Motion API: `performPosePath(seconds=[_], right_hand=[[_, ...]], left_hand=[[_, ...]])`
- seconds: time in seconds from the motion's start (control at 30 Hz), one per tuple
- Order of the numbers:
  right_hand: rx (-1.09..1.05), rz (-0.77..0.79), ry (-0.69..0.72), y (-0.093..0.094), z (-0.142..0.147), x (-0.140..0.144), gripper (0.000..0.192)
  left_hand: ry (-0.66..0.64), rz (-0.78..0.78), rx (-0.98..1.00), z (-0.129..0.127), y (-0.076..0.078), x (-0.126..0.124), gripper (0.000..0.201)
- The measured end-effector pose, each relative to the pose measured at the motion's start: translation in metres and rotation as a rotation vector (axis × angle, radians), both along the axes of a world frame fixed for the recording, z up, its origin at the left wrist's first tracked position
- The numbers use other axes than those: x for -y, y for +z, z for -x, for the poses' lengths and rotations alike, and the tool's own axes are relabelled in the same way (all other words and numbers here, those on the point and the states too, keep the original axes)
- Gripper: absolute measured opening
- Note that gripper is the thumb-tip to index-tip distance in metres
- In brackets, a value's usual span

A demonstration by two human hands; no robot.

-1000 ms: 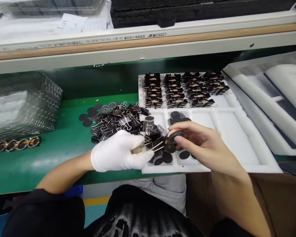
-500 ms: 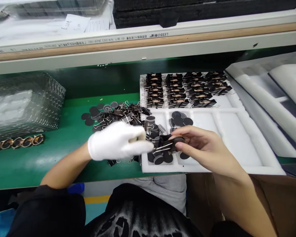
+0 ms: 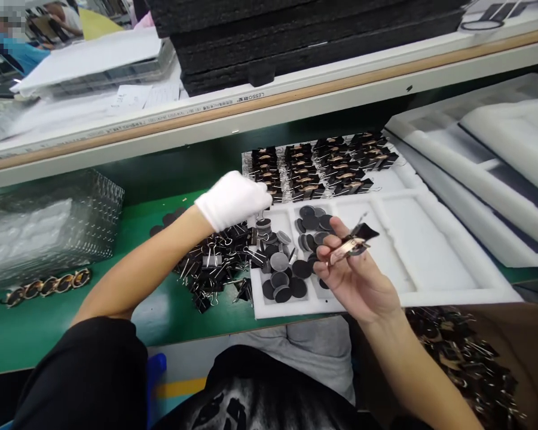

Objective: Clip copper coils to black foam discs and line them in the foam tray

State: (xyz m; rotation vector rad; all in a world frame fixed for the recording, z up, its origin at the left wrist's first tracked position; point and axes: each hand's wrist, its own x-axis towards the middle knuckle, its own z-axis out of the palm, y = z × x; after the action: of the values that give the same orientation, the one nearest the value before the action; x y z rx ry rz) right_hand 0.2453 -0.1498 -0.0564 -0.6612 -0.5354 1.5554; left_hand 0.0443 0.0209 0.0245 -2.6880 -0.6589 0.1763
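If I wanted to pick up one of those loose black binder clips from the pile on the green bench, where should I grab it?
Probably by the black body, pinched across its two flat sides from above. In the binder clip pile the wire handles stick out at all angles and tangle with neighbours, so pulling a handle may drag others along. The right hand holds its clip between the fingertips.

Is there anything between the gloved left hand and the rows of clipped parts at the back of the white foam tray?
Nothing visible. The left hand hangs at the tray's back-left corner, right beside the clipped rows. The right hand holds a binder clip nearer, clear of that gap.
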Motion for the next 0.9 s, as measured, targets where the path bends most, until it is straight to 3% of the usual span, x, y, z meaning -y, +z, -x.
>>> performPosePath(seconds=[0.1, 0.2, 0.27, 0.37, 0.53, 0.7, 0.8, 0.9], right_hand=[[-0.035, -0.071, 0.057, -0.005, 0.016, 0.004, 0.030], [0.047, -0.154, 0.037, -0.006, 0.042, 0.004, 0.021], [0.102, -0.202, 0.001, -0.005, 0.059, 0.001, 0.022], [0.069, -0.231, 0.076, -0.003, 0.075, -0.002, 0.023], [0.047, -0.108, 0.214, 0.000, 0.078, -0.003, 0.030], [0.162, -0.003, 0.244, 0.000, 0.068, -0.002, 0.039], [0.236, 0.014, 0.261, -0.002, 0.063, -0.002, 0.042], [0.291, -0.039, 0.183, -0.001, 0.062, -0.004, 0.031]], left_hand=[[0.051, -0.101, 0.448, 0.023, 0.002, 0.022, 0.039], [0.162, 0.065, 0.902, 0.037, -0.002, 0.060, 0.034], [0.222, 0.188, 1.006, 0.041, -0.007, 0.084, 0.030], [0.207, 0.260, 1.005, 0.048, -0.010, 0.103, 0.030], [0.160, 0.384, 0.724, 0.072, -0.008, 0.097, 0.040], [0.317, 0.601, 0.559, 0.077, -0.009, 0.095, 0.061], [0.373, 0.682, 0.519, 0.072, -0.010, 0.096, 0.055], [0.402, 0.777, 0.507, 0.072, -0.010, 0.094, 0.048]])
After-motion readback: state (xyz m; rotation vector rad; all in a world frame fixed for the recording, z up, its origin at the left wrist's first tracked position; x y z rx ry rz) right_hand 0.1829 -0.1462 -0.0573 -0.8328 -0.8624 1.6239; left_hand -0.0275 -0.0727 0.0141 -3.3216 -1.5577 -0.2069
